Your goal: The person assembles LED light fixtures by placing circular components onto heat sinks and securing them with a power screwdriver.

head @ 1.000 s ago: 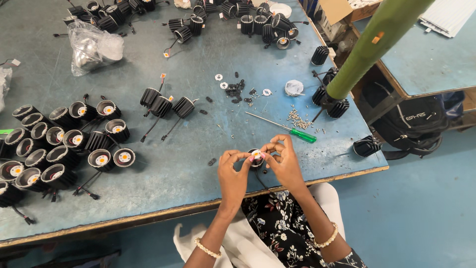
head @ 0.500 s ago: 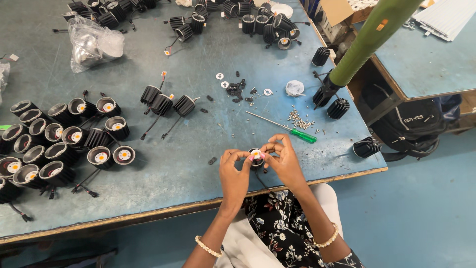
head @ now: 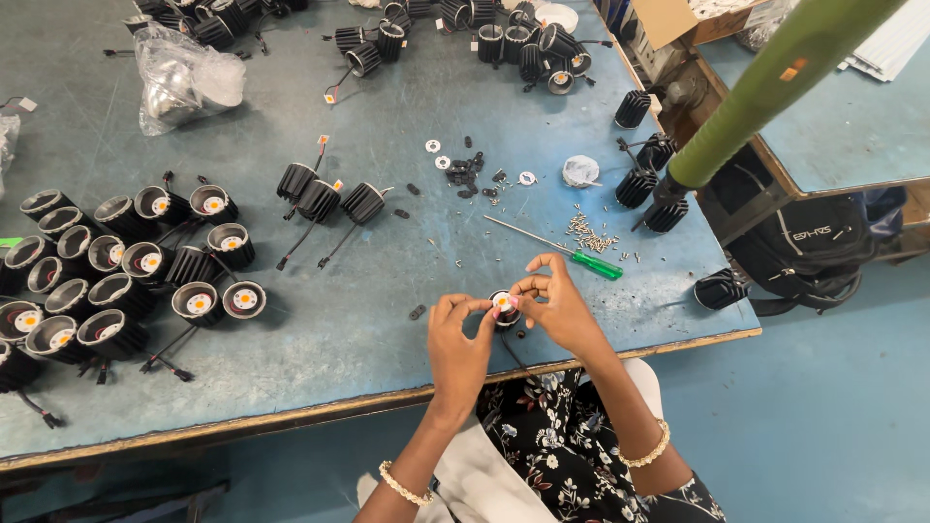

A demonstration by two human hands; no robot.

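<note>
My left hand (head: 457, 341) and my right hand (head: 557, 305) meet near the table's front edge around one small black round lamp unit (head: 503, 306) with a pale disc in its middle. The left fingers grip it from the left. The right fingertips pinch at its top rim. A thin black wire runs from it toward me. A green-handled screwdriver (head: 567, 252) lies just beyond my right hand, beside a scatter of small screws (head: 591, 232).
Several finished black lamp units (head: 116, 266) cluster at the left of the blue-grey table (head: 387, 116). Three finned units (head: 325, 201) lie mid-table, more at the far edge (head: 504, 39). Small washers and black parts (head: 470, 172), a clear plastic bag (head: 179, 77), a green pole (head: 775, 87) and a black backpack (head: 823, 242) lie around.
Both hands stay on the lamp unit with only slight finger movement. The view has shifted a little.
</note>
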